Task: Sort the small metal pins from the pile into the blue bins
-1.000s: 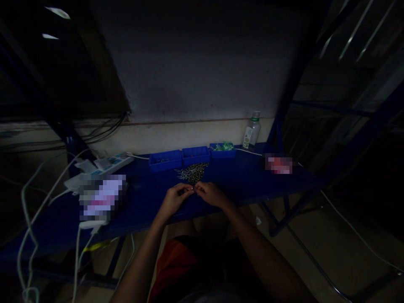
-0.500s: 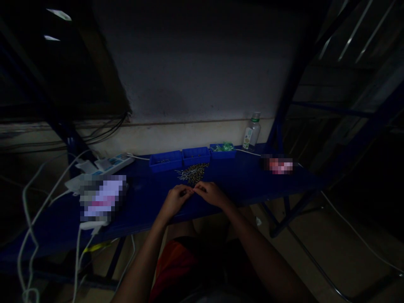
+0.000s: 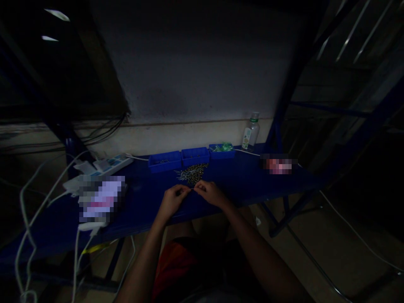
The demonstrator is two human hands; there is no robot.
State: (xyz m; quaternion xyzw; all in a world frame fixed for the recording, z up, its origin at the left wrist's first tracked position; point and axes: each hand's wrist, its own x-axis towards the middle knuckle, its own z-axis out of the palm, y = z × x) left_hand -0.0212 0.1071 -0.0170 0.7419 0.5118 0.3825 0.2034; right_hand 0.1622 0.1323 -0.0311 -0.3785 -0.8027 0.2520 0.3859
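Both hands rest on the blue table (image 3: 240, 179), fingertips almost meeting. My left hand (image 3: 173, 199) is curled, pinching something small and thin. My right hand (image 3: 211, 192) is also closed in a pinch on a tiny piece I cannot make out. Just beyond the fingers lies a heap of small metal parts (image 3: 192, 172). Behind the heap stand three blue trays in a row: left tray (image 3: 164, 161), middle tray (image 3: 195, 155), and a right tray (image 3: 222, 150) holding green pieces.
A plastic bottle (image 3: 251, 134) stands at the back right against the wall. A white power strip (image 3: 109, 164) with white cables sits at the left, beside a blurred object (image 3: 100, 198). Another blurred object (image 3: 278, 164) lies at the right. Blue rack posts rise on both sides.
My hands have stayed in the same spot, fingers working slightly; the left hand has drawn a little away from the right. The view shifted slightly.
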